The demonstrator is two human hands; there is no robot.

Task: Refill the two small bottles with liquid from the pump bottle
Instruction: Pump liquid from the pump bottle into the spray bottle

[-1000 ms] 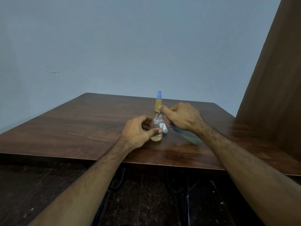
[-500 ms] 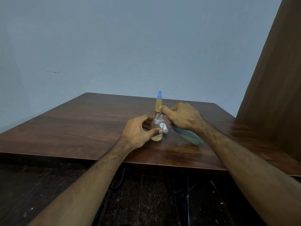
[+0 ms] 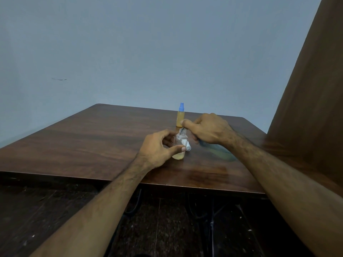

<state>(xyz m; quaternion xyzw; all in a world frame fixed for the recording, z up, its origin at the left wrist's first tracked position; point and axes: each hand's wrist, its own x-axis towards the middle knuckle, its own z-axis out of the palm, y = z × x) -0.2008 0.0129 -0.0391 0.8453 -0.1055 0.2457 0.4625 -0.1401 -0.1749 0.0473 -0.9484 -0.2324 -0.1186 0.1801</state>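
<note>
Left hand (image 3: 157,149) grip curled round the clear small bottle (image 3: 179,145) upright on the tabletop (image 3: 92,141). My right hand (image 3: 207,129) holds the tilted pump bottle (image 3: 219,152), nozzle at its neck. Filling underway, level low; next, steady pumping. Capped small bottle (image 3: 180,115) stands behind, apparently full.

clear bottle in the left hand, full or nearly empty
Nearly empty. The clear bottle is see-through down most of its body, with yellowish liquid only at the bottom. The left hand holds it upright.
</note>
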